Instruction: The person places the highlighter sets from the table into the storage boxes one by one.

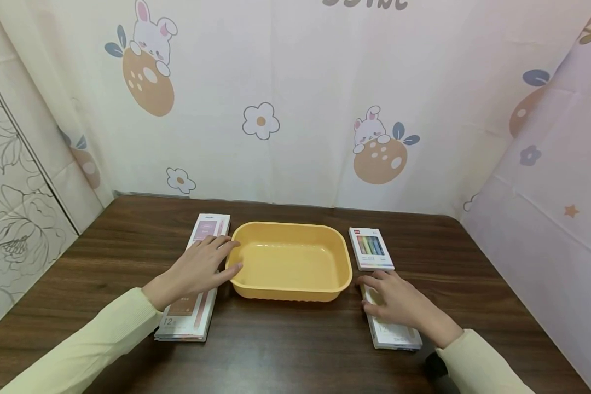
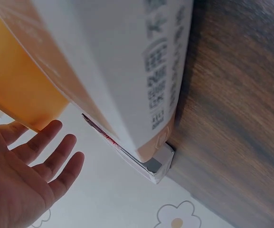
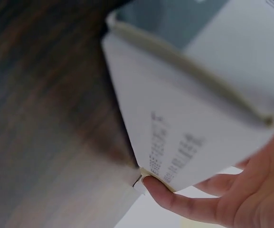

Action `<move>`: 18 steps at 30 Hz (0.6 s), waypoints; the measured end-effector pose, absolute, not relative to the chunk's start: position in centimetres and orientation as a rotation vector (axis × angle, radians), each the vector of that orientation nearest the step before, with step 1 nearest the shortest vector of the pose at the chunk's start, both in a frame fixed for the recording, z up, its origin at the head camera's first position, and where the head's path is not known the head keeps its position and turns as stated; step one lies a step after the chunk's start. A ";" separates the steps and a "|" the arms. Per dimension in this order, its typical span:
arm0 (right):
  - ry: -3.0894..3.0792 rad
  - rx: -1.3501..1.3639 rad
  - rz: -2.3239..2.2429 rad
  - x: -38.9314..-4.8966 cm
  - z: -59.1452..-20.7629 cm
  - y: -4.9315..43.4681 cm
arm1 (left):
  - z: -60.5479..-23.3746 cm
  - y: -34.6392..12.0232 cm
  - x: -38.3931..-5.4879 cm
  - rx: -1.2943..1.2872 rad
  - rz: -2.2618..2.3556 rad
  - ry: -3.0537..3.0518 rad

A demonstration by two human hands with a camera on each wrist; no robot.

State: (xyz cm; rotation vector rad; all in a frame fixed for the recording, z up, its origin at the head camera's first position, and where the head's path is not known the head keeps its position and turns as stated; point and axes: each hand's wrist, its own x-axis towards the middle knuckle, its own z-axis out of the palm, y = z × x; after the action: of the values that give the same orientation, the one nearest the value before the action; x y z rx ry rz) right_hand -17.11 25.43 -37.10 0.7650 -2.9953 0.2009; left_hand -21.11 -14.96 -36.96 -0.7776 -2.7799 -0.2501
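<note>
A yellow plastic tub (image 1: 289, 288) stands mid-table, its inside facing up. My left hand (image 1: 202, 267) reaches over the flat white boxes to its left, fingers straight and spread at the tub's left rim. The near one of these boxes (image 1: 179, 330) has a brown panel and a "12"; the far one (image 1: 208, 225) has a purple panel. My right hand (image 1: 399, 300) lies across a white box (image 1: 394, 336) right of the tub, covering its far part. In the right wrist view, a fingertip (image 3: 156, 186) touches that box's lower corner (image 3: 174, 137); the fingers look relaxed.
Beyond my right hand lies a white box printed with colourful crayon-like sticks (image 1: 371, 249). A small dark object (image 1: 434, 365) is partly hidden by the right sleeve. The brown wooden table (image 1: 285, 350) meets a patterned curtain (image 1: 315, 153) at the back.
</note>
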 end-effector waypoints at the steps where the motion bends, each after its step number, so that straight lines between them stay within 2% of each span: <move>1: -2.999 0.762 0.207 -17.1 -37.1 25.4 | -36.9 -15.0 -21.1 -0.777 -0.248 -2.779; 18: -2.956 0.786 0.204 -17.8 -35.8 25.4 | -37.0 -14.9 -21.2 -0.777 -0.193 -2.746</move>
State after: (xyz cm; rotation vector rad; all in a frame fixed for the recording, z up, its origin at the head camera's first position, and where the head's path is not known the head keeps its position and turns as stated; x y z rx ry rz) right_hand -17.77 25.44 -35.81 0.7861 -2.9560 0.2045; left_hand -21.16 -14.87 -37.03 -0.7770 -2.7459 -0.1930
